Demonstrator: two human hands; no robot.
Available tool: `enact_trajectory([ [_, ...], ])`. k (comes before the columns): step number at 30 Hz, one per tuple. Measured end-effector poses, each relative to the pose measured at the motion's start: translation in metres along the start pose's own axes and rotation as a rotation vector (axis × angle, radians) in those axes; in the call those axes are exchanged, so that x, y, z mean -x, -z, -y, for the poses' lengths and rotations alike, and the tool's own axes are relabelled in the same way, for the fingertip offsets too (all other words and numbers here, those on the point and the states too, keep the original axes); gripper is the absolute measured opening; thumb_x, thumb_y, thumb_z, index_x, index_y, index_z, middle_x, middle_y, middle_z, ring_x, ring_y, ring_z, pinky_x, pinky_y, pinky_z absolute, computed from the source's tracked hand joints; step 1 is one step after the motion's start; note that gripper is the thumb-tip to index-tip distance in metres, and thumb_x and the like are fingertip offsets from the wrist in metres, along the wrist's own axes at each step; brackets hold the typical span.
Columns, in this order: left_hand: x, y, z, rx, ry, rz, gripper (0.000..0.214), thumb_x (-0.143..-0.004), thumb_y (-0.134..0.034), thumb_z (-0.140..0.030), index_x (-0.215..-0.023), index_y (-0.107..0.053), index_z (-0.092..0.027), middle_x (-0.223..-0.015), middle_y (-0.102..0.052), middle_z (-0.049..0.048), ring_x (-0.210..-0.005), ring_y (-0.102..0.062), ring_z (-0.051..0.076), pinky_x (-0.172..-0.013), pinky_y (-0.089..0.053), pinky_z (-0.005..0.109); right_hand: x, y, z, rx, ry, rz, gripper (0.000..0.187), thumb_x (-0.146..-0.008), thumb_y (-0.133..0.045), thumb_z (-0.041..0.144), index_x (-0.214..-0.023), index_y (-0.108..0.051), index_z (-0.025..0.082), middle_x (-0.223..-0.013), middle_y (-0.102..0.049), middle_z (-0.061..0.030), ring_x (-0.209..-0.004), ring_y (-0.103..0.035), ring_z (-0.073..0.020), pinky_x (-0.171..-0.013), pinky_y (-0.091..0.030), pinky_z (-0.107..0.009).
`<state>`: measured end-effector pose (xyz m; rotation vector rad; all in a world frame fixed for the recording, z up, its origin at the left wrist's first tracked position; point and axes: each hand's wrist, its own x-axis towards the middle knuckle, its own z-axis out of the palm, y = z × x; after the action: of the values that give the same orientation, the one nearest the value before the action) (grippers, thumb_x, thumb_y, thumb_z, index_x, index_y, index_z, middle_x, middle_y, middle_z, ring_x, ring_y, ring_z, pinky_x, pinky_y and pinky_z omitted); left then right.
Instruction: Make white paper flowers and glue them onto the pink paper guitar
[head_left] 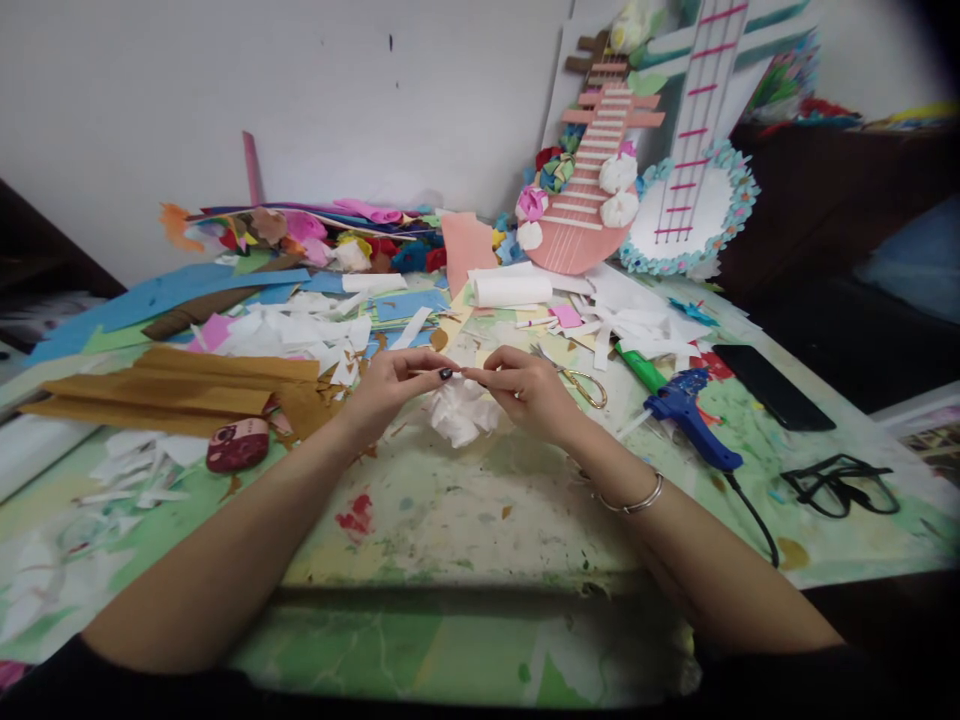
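Note:
Between my two hands, over the middle of the paint-stained table (465, 530), hangs a white crinkled paper flower (461, 412) with ruffled petals. The fingertips of my left hand (397, 390) pinch its upper end from the left. From the other side, my right hand (529, 388) pinches the same end, thumb and forefinger pressed together. The exact grip point is partly hidden by the fingers. Just beyond my right hand lie gold-handled scissors (585, 388). Both forearms reach in from the front edge.
A blue glue gun (694, 420), a black phone (772, 385) and folded glasses (840, 487) lie at right. Brown crepe paper (172, 390) and a dark red case (237, 445) lie at left. Behind stand a white paper roll (512, 291) and decorated paper instruments (577, 235).

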<state>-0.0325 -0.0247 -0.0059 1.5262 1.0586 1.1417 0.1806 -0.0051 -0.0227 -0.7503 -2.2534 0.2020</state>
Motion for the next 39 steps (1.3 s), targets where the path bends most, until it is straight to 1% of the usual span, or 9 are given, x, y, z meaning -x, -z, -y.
enact_trajectory([
  [4,0.001,-0.005,0.001,0.076,0.032,-0.076,0.024,-0.059,-0.084,-0.032,-0.075,-0.074,-0.017,-0.074,-0.068,0.0008,-0.068,-0.06,0.011,-0.065,-0.047,0.021,0.0,-0.002,0.002,-0.017,0.023,-0.043,0.034,-0.091,-0.045,0.014,-0.11,-0.072,0.025,-0.086,-0.062,-0.004,-0.065,-0.052,-0.0088,-0.06,-0.039,-0.023],
  [8,0.002,-0.01,0.003,0.168,0.023,-0.139,0.033,-0.051,-0.089,-0.025,-0.079,-0.073,-0.018,-0.085,-0.07,0.0023,-0.076,-0.063,0.014,-0.069,-0.05,0.024,0.001,-0.003,0.005,-0.035,0.029,-0.131,0.033,-0.09,-0.048,0.013,-0.109,-0.072,0.023,-0.086,-0.062,-0.0039,-0.065,-0.052,-0.0086,-0.06,-0.04,-0.023],
  [11,0.002,-0.013,0.007,0.271,0.029,-0.123,0.039,-0.049,-0.089,-0.021,-0.085,-0.073,-0.018,-0.092,-0.07,0.0038,-0.083,-0.064,0.016,-0.074,-0.052,0.026,0.0,-0.003,0.006,-0.04,0.03,-0.156,0.033,-0.09,-0.047,0.013,-0.11,-0.072,0.023,-0.085,-0.062,-0.0038,-0.066,-0.053,-0.0092,-0.06,-0.041,-0.023],
  [15,0.001,-0.018,0.016,0.357,0.048,-0.093,0.043,-0.049,-0.089,-0.017,-0.088,-0.072,-0.019,-0.09,-0.069,0.0028,-0.076,-0.064,0.014,-0.07,-0.052,0.026,0.0,-0.002,0.005,-0.038,-0.002,-0.155,0.033,-0.091,-0.047,0.015,-0.109,-0.072,0.023,-0.086,-0.063,-0.0046,-0.069,-0.055,-0.0104,-0.062,-0.043,-0.024],
  [20,-0.001,-0.016,0.022,0.367,-0.012,-0.109,0.033,-0.051,-0.088,-0.017,-0.081,-0.073,-0.017,-0.093,-0.069,0.0029,-0.083,-0.065,0.015,-0.074,-0.053,0.026,-0.001,0.0,0.004,-0.065,-0.025,-0.158,0.032,-0.091,-0.046,0.018,-0.109,-0.072,0.025,-0.086,-0.064,-0.0043,-0.07,-0.057,-0.0108,-0.062,-0.045,-0.025],
  [26,-0.001,-0.011,0.016,0.226,0.069,0.015,0.024,-0.054,-0.087,-0.02,-0.074,-0.074,-0.015,-0.074,-0.071,0.0024,-0.064,-0.06,0.011,-0.06,-0.048,0.021,-0.001,0.001,0.006,-0.083,-0.023,-0.18,0.03,-0.091,-0.048,0.019,-0.107,-0.073,0.026,-0.087,-0.064,-0.0041,-0.067,-0.054,-0.0103,-0.062,-0.044,-0.026],
  [31,0.0,-0.008,0.012,0.149,0.076,0.027,0.018,-0.056,-0.085,-0.024,-0.064,-0.072,-0.014,-0.062,-0.065,-0.0001,-0.055,-0.054,0.008,-0.054,-0.044,0.02,-0.001,0.002,0.006,-0.081,-0.019,-0.182,0.029,-0.091,-0.049,0.019,-0.106,-0.074,0.025,-0.087,-0.064,-0.0041,-0.066,-0.053,-0.0098,-0.061,-0.043,-0.025],
  [37,0.002,-0.013,0.011,0.201,-0.007,-0.016,0.035,-0.058,-0.085,-0.026,-0.09,-0.074,-0.017,-0.104,-0.069,0.0074,-0.086,-0.064,0.017,-0.072,-0.053,0.027,-0.001,0.002,0.006,-0.098,-0.01,-0.167,0.032,-0.091,-0.048,0.016,-0.109,-0.072,0.024,-0.088,-0.064,-0.0048,-0.068,-0.054,-0.0107,-0.063,-0.045,-0.026],
  [39,0.002,-0.016,0.011,0.201,-0.051,-0.042,0.039,-0.057,-0.085,-0.024,-0.094,-0.073,-0.019,-0.108,-0.068,0.0075,-0.09,-0.064,0.019,-0.075,-0.054,0.028,-0.001,0.001,0.007,-0.096,-0.022,-0.163,0.032,-0.09,-0.048,0.016,-0.11,-0.072,0.026,-0.088,-0.064,-0.0042,-0.068,-0.054,-0.0106,-0.063,-0.045,-0.026],
])
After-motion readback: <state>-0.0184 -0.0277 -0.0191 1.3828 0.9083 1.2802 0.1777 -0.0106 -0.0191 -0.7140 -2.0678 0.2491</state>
